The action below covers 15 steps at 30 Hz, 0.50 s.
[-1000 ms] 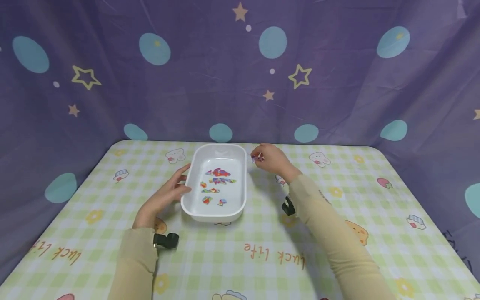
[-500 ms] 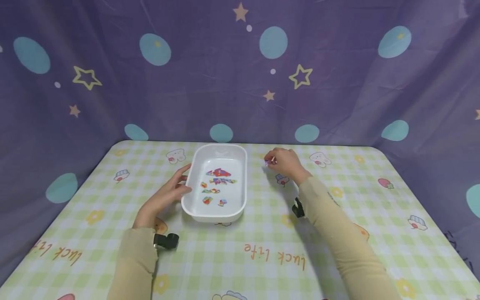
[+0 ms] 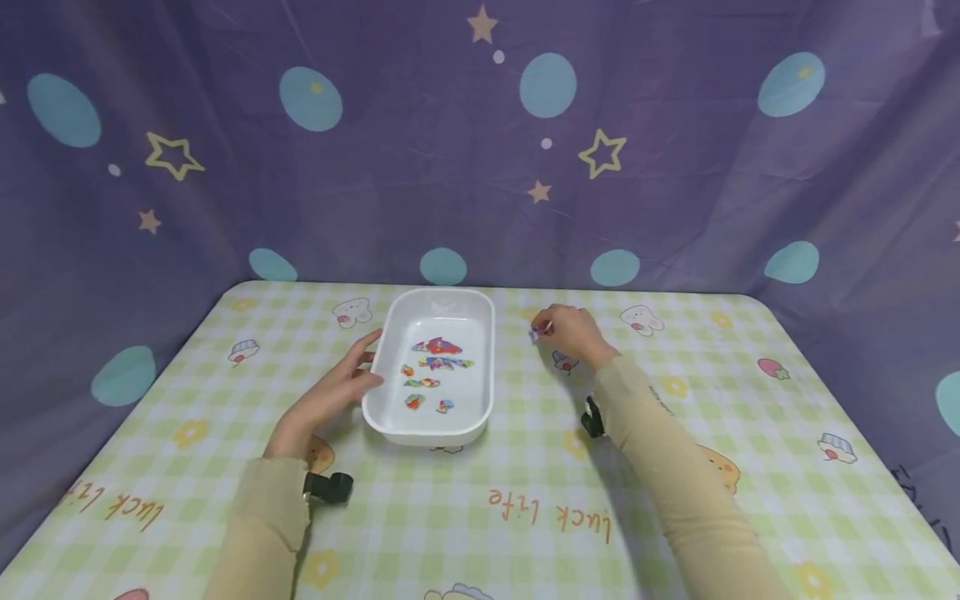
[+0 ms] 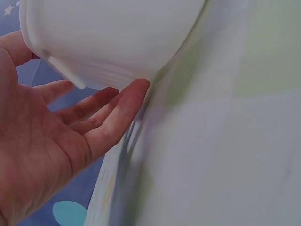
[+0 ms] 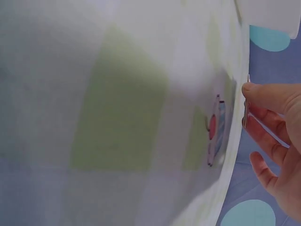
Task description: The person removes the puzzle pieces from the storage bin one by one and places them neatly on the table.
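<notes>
A white rectangular tray [image 3: 429,423] stands on the table with several small, flat, brightly coloured pieces inside, among them a red-and-purple piece [image 3: 442,345] and a blue-and-purple one [image 3: 446,363]. My left hand [image 3: 330,393] rests against the tray's left side. In the left wrist view, its fairly straight fingers [image 4: 117,113] touch or nearly touch the outer wall. To the right of the tray, my right hand [image 3: 573,333] pinches a small flat purplish piece [image 3: 536,333] between thumb and fingers, just above the table. The right wrist view shows this piece [image 5: 246,106] edge-on, its printed face hidden.
A green-and-white checked cloth [image 3: 450,517] printed with cartoon figures covers the table. Behind the far edge hangs a purple curtain [image 3: 420,167] with stars and blue ovals. Each wrist wears a black camera strap [image 3: 328,487].
My right hand has moved right, away from the tray, and then slightly lower with the pinched piece. The left hand and tray stay where they were.
</notes>
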Motion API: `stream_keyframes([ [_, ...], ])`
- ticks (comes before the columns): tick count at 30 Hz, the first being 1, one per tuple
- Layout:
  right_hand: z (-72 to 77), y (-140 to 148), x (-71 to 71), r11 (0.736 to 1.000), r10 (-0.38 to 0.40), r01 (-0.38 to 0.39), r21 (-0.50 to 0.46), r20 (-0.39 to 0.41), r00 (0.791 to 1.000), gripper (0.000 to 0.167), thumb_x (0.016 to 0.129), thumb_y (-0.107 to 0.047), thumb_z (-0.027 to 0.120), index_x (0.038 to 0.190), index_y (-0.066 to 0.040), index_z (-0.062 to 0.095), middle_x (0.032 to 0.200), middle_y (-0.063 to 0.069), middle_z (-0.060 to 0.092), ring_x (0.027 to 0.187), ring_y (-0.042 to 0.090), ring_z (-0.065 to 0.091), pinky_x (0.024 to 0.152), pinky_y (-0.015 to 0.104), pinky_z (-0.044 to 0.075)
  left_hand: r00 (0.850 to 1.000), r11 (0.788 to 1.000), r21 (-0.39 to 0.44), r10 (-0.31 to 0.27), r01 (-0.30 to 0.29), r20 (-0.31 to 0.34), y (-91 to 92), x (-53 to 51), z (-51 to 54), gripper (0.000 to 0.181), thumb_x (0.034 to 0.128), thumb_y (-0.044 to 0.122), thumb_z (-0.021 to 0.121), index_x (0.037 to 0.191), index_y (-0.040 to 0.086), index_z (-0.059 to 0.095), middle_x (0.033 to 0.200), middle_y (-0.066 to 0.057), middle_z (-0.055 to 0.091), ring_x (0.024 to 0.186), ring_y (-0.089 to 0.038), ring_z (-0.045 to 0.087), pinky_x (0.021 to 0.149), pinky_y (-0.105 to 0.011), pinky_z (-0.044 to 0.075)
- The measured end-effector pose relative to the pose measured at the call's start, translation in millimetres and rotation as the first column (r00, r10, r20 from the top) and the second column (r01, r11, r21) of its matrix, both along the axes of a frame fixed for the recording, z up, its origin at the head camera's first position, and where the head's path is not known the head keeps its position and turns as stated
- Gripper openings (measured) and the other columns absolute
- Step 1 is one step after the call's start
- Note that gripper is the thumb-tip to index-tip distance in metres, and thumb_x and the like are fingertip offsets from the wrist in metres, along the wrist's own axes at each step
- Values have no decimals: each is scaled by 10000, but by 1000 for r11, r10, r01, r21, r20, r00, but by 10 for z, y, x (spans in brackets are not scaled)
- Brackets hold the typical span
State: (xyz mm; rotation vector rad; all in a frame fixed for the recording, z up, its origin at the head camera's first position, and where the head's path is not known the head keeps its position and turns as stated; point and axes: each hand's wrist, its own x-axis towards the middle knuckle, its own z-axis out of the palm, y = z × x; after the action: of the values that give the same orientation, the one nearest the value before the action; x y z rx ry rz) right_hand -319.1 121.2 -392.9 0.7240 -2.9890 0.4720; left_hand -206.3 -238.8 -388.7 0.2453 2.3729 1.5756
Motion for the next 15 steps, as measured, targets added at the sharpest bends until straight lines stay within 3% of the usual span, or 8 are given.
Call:
stream_keyframes([
  [7, -99, -36, -22, 1000, 0, 0, 30, 23, 1000, 216, 802, -169, 654, 1016, -157, 687, 956, 13, 667, 883, 184, 617, 805, 406, 447, 1000, 1000, -11, -4, 4, -7, -17, 35, -6, 705, 903, 178, 477, 1465, 302, 69, 1371, -207, 306, 1146, -351, 423, 845, -355, 433],
  [15, -63, -22, -28, 999, -3, 1, 43, 53, 999, 230, 810, -171, 645, 1037, -151, 680, 976, 23, 648, 913, 197, 604, 815, 417, 446, 1000, 1000, -11, 0, 0, -20, 3, 15, -14, 701, 902, 175, 474, 1466, 293, 74, 1373, -204, 305, 1132, -352, 439, 865, -370, 420],
])
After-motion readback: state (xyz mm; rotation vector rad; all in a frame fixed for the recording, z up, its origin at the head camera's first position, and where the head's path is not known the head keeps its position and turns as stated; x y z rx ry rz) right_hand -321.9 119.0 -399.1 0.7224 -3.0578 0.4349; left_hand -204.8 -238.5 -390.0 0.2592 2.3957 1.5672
